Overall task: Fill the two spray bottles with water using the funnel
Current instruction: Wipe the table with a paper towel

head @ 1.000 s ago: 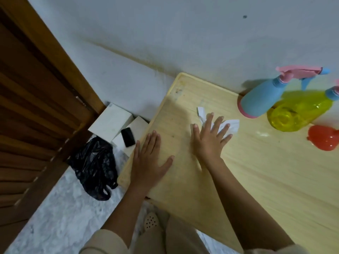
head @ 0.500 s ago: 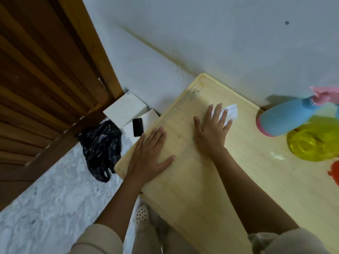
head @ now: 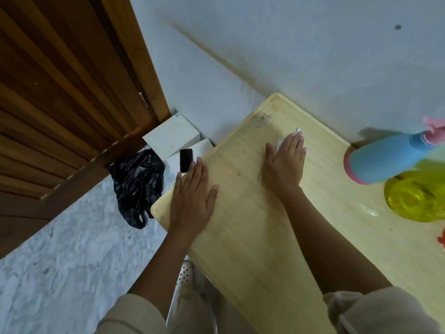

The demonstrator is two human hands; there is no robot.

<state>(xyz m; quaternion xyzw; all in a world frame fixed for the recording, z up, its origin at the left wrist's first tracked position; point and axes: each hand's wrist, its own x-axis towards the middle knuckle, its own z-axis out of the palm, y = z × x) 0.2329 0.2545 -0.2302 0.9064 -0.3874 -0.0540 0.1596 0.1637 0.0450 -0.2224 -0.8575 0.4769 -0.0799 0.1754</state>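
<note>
A blue spray bottle (head: pixel 382 160) with a pink trigger head stands on the wooden table (head: pixel 252 237) at the right, against the wall. In front of it a yellow spray bottle (head: pixel 416 196) is cut by the right edge. A sliver of the red funnel (head: pixel 442 239) shows at that edge. My right hand (head: pixel 285 165) lies flat with straight fingers on a white tissue (head: pixel 280 143), pressing it onto the table; most of the tissue is hidden. My left hand (head: pixel 192 201) rests flat on the table's left edge.
On the floor left of the table lie white boxes (head: pixel 172 136) with a black phone (head: pixel 186 160) on one and a black plastic bag (head: pixel 137 182). A brown slatted door (head: pixel 60 92) fills the left. A white wall runs behind the table.
My right hand has slid the tissue farther across the table and now covers nearly all of it, fingers closer together. The view has swung left, pushing the bottles and funnel to the right edge.
</note>
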